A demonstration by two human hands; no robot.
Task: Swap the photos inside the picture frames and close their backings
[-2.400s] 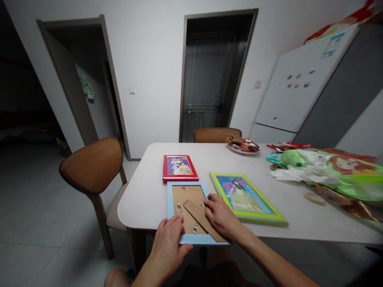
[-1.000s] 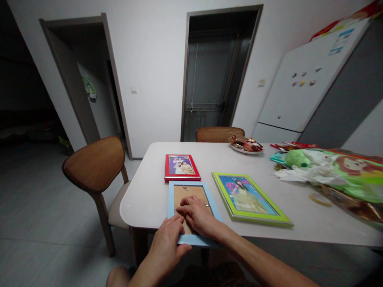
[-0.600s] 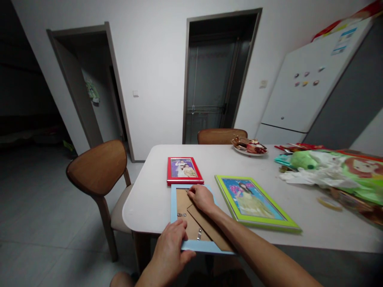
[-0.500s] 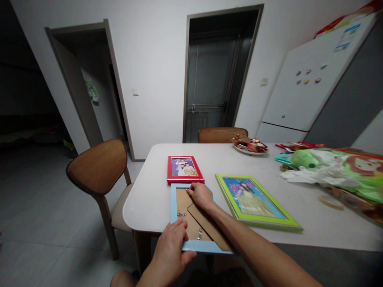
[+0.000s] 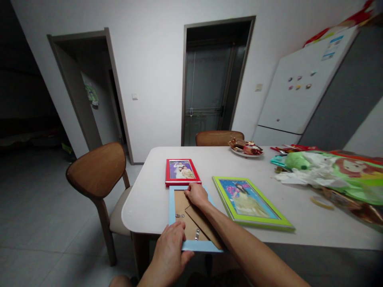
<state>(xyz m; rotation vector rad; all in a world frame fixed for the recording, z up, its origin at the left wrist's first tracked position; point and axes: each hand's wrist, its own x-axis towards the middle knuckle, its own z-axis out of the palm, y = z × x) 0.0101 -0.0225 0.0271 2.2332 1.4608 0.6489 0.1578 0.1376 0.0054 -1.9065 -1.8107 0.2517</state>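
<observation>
A light blue picture frame [image 5: 172, 203] lies face down at the table's front edge, its brown backing board [image 5: 189, 230] and stand leg turned up. Small metal fittings sit on the board. My left hand [image 5: 170, 243] grips the frame's near left corner, thumb below and fingers on top. At the far edge, my right hand [image 5: 196, 194] is closed with its fingertips pressed on the backing; what they pinch is hidden. Just beyond lies a red picture frame [image 5: 167, 173] with a photo. To the right is a lime green picture frame [image 5: 253, 223], photo side up.
On the white table [image 5: 143, 199], a plate [image 5: 247, 153] with wrapped items stands at the back. Green plastic packaging [image 5: 356, 179], crumpled white paper and a tape roll [image 5: 321, 202] lie at the right. Wooden chairs stand left [image 5: 95, 171] and behind [image 5: 220, 137].
The camera view has shifted slightly. My right hand stays at the far edge of the backing, its fingers curled a little tighter. My left hand keeps its hold on the corner.
</observation>
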